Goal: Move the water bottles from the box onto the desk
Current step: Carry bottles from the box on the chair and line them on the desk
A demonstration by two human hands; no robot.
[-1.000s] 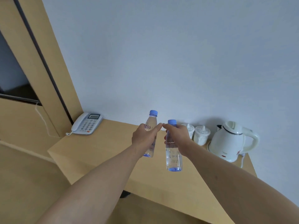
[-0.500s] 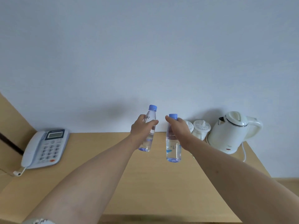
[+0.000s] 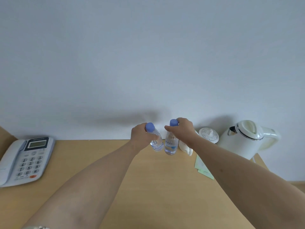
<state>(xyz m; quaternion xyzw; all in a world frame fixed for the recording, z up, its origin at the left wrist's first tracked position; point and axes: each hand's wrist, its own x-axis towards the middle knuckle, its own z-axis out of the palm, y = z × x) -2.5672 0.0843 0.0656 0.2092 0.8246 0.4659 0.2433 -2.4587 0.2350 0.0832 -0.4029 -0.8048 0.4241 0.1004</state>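
1. Head view looks down over both forearms to the far edge of the desk (image 3: 102,164), where the wall meets it.
2. Left hand (image 3: 141,136) grips the left bottle (image 3: 156,141) just under its blue cap, fingers curled round the neck and shoulder.
3. Right hand (image 3: 182,129) grips the right bottle (image 3: 170,142) from above, fingers wrapped round the cap and neck.
4. Both bottles are near the middle of the far edge, their bases low over the wood or on it; contact cannot be told from this angle.
5. Long axes: the right bottle stands close to upright, while the left one leans, cap toward the person's left and base toward the other bottle. The bases look just beside each other, perhaps touching.
6. Each bottle hangs straight below its own hand, so the coming move is judged to be a short lowering and a release, not a reach.
7. Both arms stretch far forward, nearly straight, converging at the bottles.
8. A cup (image 3: 208,135) and kettle (image 3: 244,139) sit toward the far right corner, the cup close to the right wrist; a phone (image 3: 26,160) lies at the left edge, well apart.
9. Risk, as a judgement: the leaning left bottle may tip unless set upright before letting go.
10. No box shows in this frame.
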